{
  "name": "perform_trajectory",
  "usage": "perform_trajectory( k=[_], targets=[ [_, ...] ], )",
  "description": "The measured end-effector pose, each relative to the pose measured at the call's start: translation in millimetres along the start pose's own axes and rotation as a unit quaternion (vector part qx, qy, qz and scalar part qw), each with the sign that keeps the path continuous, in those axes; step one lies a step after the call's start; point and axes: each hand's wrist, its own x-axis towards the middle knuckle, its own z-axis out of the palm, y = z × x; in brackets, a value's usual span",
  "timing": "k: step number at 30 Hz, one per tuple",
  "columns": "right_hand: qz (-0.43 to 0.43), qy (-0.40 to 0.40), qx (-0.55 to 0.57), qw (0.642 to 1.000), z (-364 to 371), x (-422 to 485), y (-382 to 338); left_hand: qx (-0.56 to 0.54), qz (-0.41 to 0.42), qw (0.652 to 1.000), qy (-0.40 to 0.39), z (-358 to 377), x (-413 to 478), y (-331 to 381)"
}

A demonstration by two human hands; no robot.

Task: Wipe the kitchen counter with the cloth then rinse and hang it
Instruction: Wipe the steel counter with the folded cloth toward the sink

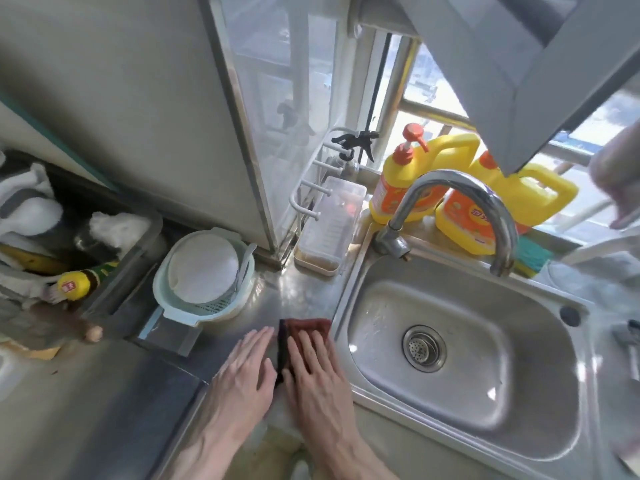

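A dark red cloth (306, 328) with a dark edge lies flat on the steel counter (304, 292), just left of the sink (460, 355). My right hand (317, 372) rests palm down on the cloth, fingers spread and pressing it. My left hand (242, 372) lies flat on the bare counter beside the cloth, its fingertips at the cloth's left edge. The curved tap (460, 188) arches over the sink's back rim with no water running.
A pale green colander with a white plate (204, 275) stands left of the cloth. A clear plastic box (329, 230) sits behind it by a white peg rack (311, 188). Two yellow detergent bottles (485, 199) line the window sill. An open cabinet door (519, 64) hangs overhead.
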Motion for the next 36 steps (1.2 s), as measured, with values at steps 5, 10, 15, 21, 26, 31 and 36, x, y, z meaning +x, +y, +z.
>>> perform_trajectory(
  k=[5,10,15,21,26,31,36],
  targets=[
    [-0.03,-0.01,-0.011,0.999,3.8,-21.3,14.5,0.017,0.063,0.996,-0.069,8.2,15.5,17.2],
    [0.066,0.035,0.025,0.997,-27.2,-71.6,40.4,0.035,0.109,0.988,-0.104,16.4,8.6,30.3],
    [0.15,0.042,-0.004,0.988,-64.0,-147.0,105.7,0.02,0.165,0.976,-0.138,37.2,0.2,62.6],
    [0.274,0.042,-0.046,0.96,-97.8,-253.6,210.9,0.004,0.214,0.963,-0.162,71.4,-3.3,110.6],
    [0.289,0.021,-0.052,0.956,-111.3,-291.3,264.1,-0.011,0.225,0.957,-0.183,94.7,-6.4,146.3],
    [0.353,0.07,-0.006,0.933,-103.5,-277.8,237.5,-0.013,0.196,0.968,-0.157,100.3,-6.5,162.5],
    [0.314,0.09,0.127,0.937,-73.4,-227.8,168.2,-0.03,0.098,0.988,-0.116,93.7,-6.9,176.3]
  ],
)
